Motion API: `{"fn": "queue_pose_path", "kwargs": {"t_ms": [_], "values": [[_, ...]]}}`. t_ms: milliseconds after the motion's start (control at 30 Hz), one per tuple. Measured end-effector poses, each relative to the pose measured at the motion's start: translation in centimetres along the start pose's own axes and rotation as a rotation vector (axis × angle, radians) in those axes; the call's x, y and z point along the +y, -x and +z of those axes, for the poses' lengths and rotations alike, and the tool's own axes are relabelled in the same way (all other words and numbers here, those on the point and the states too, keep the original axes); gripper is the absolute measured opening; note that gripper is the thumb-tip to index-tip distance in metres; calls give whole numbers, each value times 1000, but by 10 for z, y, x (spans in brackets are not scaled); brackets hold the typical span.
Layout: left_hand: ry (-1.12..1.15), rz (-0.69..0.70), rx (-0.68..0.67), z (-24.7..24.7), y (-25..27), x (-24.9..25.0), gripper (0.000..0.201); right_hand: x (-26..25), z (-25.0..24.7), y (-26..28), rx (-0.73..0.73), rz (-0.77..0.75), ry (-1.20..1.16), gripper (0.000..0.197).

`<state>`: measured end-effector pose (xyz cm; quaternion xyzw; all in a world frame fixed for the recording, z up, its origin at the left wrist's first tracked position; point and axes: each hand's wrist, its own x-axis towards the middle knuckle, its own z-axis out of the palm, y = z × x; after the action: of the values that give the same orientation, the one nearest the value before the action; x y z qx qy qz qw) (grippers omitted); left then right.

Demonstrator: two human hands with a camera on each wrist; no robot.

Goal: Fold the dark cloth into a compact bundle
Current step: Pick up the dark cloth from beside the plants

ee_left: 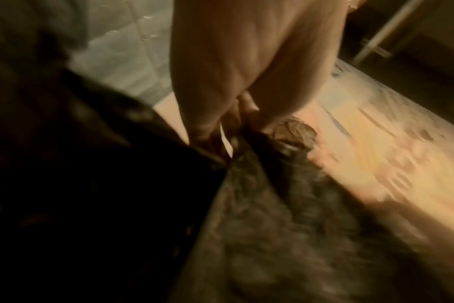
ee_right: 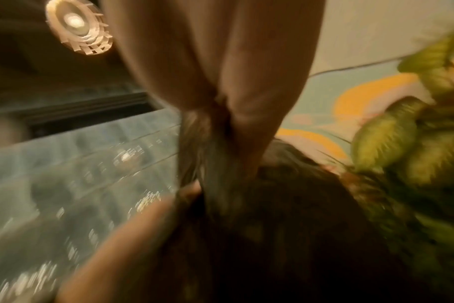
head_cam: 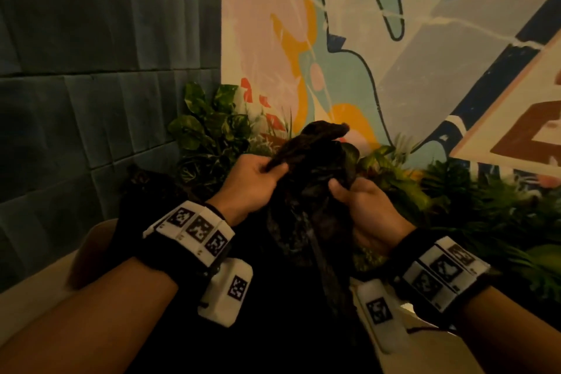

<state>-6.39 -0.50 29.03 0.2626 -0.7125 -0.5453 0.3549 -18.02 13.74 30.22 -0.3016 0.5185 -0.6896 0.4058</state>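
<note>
1. The dark cloth [head_cam: 309, 185] hangs bunched in the air between both hands, in front of leafy plants [head_cam: 212, 130] and a painted mural [head_cam: 394, 55].
2. The left hand [head_cam: 249, 185] pinches a twisted upper fold, its fingers [head_cam: 273, 171] curled round it.
3. The right hand [head_cam: 364, 209] grips the cloth's right side, its fingers curled into the fabric.
4. Both wrist views are blurred.

head: looks down on both wrists | wrist views: close along fingers, blurred | shared: dark cloth [head_cam: 309, 191]
</note>
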Motion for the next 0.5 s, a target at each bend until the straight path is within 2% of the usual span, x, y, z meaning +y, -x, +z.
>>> {"fn": "queue_pose_path", "kwargs": {"t_ms": [100, 167, 233, 300, 333, 367, 400, 433, 467, 500], "values": [[307, -144, 147, -35, 1, -4, 21, 3, -14, -23, 203, 2, -68, 33], [446, -245, 215, -71, 0, -7, 22, 0, -24, -35, 258, 58, -186, 38], [448, -329, 194, -103, 5, -6, 29, -5, -25, -44, 213, 103, -234, 43], [448, -325, 66, -123, 12, -3, 40, -10, -10, -44, 40, 138, -89, 47], [448, -304, 3, -133, 16, -2, 52, -12, 2, -40, -83, 138, 73, 44], [374, -287, -33, -141, 20, -4, 65, -11, 14, -38, -193, 138, 337, 37], [262, -269, -49, -149, 27, -3, 68, -9, 28, -32, -353, 171, 621, 30], [99, -245, -116, -160, 30, -4, 55, -1, 37, -32, -528, 217, 902, 28], [-108, -235, -240, -172, 34, -2, 34, 7, 46, -34, -669, 240, 1115, 28], [-319, -256, -374, -184, 39, -2, 26, 15, 52, -42, -737, 216, 1257, 26]]}}
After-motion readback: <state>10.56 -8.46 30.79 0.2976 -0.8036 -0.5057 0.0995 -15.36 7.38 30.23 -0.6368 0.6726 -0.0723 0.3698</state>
